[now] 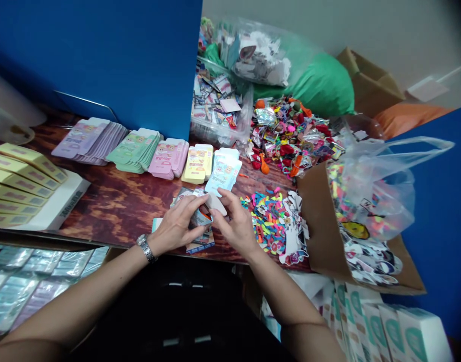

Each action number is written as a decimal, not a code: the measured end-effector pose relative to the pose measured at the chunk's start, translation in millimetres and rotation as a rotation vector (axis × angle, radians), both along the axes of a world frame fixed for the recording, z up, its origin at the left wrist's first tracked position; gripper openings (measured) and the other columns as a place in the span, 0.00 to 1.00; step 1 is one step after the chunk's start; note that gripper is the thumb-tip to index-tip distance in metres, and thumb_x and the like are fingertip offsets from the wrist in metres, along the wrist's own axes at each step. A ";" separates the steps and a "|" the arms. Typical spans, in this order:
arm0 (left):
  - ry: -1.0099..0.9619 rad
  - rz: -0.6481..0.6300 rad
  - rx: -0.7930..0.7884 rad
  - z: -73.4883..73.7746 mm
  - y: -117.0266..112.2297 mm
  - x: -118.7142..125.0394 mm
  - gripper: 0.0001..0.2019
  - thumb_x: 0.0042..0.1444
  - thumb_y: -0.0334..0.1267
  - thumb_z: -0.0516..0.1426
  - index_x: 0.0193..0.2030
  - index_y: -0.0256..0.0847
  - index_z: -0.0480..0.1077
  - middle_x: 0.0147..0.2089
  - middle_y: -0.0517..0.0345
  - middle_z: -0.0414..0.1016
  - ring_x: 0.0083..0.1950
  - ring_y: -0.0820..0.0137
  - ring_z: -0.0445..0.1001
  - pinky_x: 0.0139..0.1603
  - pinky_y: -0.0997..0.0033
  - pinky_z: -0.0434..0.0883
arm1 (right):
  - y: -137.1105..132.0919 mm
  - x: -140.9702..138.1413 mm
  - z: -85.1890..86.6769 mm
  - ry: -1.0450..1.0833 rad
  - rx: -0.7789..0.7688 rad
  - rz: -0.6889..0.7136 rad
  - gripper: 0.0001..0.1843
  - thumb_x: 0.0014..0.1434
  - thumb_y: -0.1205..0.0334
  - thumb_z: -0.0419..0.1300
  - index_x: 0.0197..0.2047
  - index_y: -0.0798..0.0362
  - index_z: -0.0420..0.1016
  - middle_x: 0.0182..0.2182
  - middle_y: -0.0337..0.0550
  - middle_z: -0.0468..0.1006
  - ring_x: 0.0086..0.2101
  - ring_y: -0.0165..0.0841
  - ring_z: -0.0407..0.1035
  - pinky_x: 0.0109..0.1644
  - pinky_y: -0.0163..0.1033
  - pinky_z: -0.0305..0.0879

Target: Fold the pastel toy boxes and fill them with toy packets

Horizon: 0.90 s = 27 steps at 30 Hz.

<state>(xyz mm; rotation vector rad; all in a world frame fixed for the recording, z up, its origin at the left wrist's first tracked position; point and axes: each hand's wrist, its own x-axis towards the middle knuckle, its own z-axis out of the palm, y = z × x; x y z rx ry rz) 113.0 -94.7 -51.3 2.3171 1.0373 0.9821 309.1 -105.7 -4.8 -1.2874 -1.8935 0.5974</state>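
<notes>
My left hand (177, 226) and my right hand (236, 226) meet over the front edge of the wooden table (113, 206). Together they pinch a small pale packet (216, 203) above a little pile of printed cards (198, 229). The left wrist wears a metal watch (146, 247). Just right of my right hand lies a heap of small colourful pieces (268, 221).
Fanned stacks of flat cartons lie behind: purple (89, 141), green (135, 150), pink (169, 157), yellow (198, 163), light blue (224, 171). Yellow boxes (19, 183) at left. A cardboard box (313, 221) with a plastic bag (369, 186) at right, toys heap (290, 133), blue partition (102, 55).
</notes>
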 end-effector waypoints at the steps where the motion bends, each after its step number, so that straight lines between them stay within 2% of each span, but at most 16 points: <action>1: 0.006 0.009 -0.013 -0.4 -0.7 0.6 0.40 0.59 0.39 0.59 0.73 0.46 0.43 0.63 0.42 0.65 0.63 0.57 0.67 0.61 0.54 0.69 | -0.6 -0.4 -1.3 0.032 0.008 -0.002 0.21 0.65 0.63 0.58 0.61 0.47 0.67 0.49 0.45 0.79 0.46 0.34 0.76 0.49 0.37 0.74; 4: 0.047 0.043 -0.039 -0.9 -2.9 2.2 0.44 0.60 0.42 0.58 0.75 0.44 0.35 0.65 0.39 0.63 0.64 0.55 0.67 0.61 0.54 0.70 | 0.9 -0.9 -1.1 0.119 0.008 0.056 0.14 0.67 0.63 0.56 0.54 0.47 0.75 0.48 0.45 0.80 0.48 0.33 0.74 0.53 0.39 0.73; 6: 0.088 0.078 -0.046 -1.0 -4.0 3.0 0.46 0.61 0.43 0.58 0.75 0.44 0.31 0.65 0.39 0.63 0.63 0.54 0.68 0.58 0.54 0.71 | 2.9 -2.8 0.9 0.194 -0.073 0.082 0.12 0.68 0.61 0.55 0.50 0.48 0.78 0.46 0.45 0.80 0.48 0.34 0.74 0.55 0.41 0.72; 9: 0.144 0.122 -0.014 -1.8 -4.5 4.0 0.48 0.60 0.45 0.58 0.75 0.43 0.27 0.63 0.38 0.64 0.60 0.52 0.69 0.54 0.53 0.73 | 4.5 -8.3 2.0 0.332 -0.241 0.055 0.14 0.68 0.57 0.56 0.53 0.49 0.76 0.45 0.45 0.80 0.45 0.33 0.76 0.50 0.40 0.75; 11: 0.160 0.137 0.027 -3.0 -4.5 4.3 0.50 0.60 0.45 0.58 0.75 0.42 0.25 0.60 0.38 0.66 0.58 0.51 0.70 0.54 0.51 0.73 | 4.3 -11.2 0.8 0.366 -0.283 0.024 0.16 0.67 0.55 0.57 0.54 0.50 0.75 0.45 0.45 0.81 0.43 0.33 0.77 0.46 0.38 0.76; 14: 0.149 0.126 0.017 -4.3 -5.0 3.5 0.50 0.60 0.45 0.57 0.74 0.39 0.23 0.58 0.36 0.66 0.56 0.50 0.70 0.53 0.50 0.73 | 4.0 -9.4 -1.4 0.285 -0.216 0.059 0.15 0.65 0.56 0.60 0.52 0.50 0.78 0.47 0.46 0.81 0.46 0.35 0.76 0.51 0.41 0.75; 18: 0.115 0.097 -0.046 -3.2 -5.5 -0.1 0.51 0.60 0.48 0.57 0.74 0.38 0.22 0.62 0.34 0.61 0.63 0.48 0.66 0.56 0.51 0.72 | 5.8 -0.3 -2.9 0.242 -0.244 0.179 0.20 0.67 0.56 0.57 0.61 0.48 0.72 0.52 0.44 0.80 0.48 0.36 0.77 0.54 0.43 0.75; 23: 0.079 0.097 -0.001 -0.2 -4.0 -2.5 0.47 0.59 0.46 0.58 0.75 0.40 0.31 0.64 0.36 0.62 0.63 0.52 0.67 0.58 0.53 0.71 | 5.3 -3.3 -5.0 0.065 0.037 0.139 0.18 0.68 0.65 0.54 0.59 0.47 0.73 0.52 0.44 0.79 0.52 0.34 0.74 0.59 0.42 0.71; 27: 0.047 0.139 0.059 0.1 -4.3 -0.9 0.44 0.58 0.44 0.59 0.74 0.39 0.38 0.63 0.37 0.64 0.63 0.53 0.68 0.60 0.54 0.71 | 3.1 -10.9 -3.2 0.126 0.095 0.152 0.17 0.65 0.69 0.58 0.55 0.46 0.76 0.48 0.41 0.81 0.50 0.31 0.75 0.58 0.38 0.71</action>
